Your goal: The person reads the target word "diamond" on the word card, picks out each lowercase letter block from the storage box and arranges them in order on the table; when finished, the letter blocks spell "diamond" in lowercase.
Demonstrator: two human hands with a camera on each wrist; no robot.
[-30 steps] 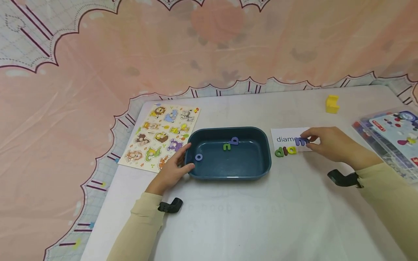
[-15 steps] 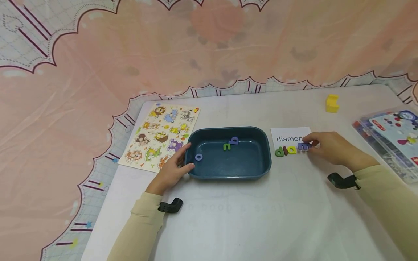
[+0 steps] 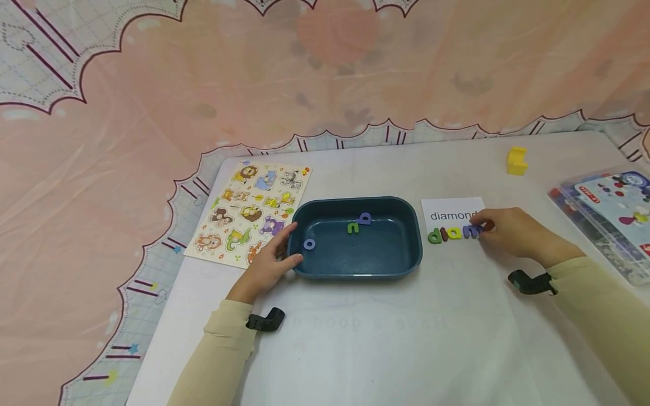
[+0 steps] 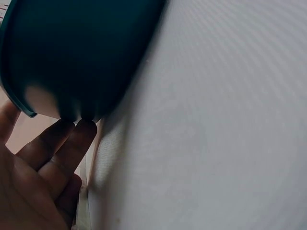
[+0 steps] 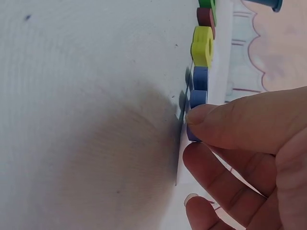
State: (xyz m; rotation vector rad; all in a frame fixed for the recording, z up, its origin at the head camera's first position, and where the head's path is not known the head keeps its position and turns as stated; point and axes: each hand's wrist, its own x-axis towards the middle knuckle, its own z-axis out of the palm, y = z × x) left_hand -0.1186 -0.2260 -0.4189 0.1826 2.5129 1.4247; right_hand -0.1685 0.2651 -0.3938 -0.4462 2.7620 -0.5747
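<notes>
White table point(image 3: 365, 344), peach cloth point(image 3: 355, 73) rising behind it. Head view: tray point(image 3: 355, 276) mid-frame, card point(image 3: 447, 206) to its right. Along the card's lower edge, a row: green d point(image 3: 433, 236), red i point(image 3: 444, 234), yellow a point(image 3: 454, 232), blue m point(image 3: 470, 231) last. Right hand point(image 3: 519, 235) holds the m by its right end, so the m lies left of the palm. Left hand point(image 3: 266, 262) is well apart, across the tray at its left wall. The m's long axis follows the row, left to right; legs point to the bottom of the frame. Loose in the tray: n point(image 3: 352, 228), purple d point(image 3: 364, 218), o point(image 3: 309, 245).

Left wrist view: tray wall at upper left, fingertips touching its outside, fingers fairly straight, not wrapped round it. No m visible.

Right wrist view: the row runs top to centre, so the m's length stands up-and-down; leg ends appear to face left. Thumb point(image 5: 230, 122) covers its lower end, a fingertip just beneath: close pinch, far contact hidden.
</notes>
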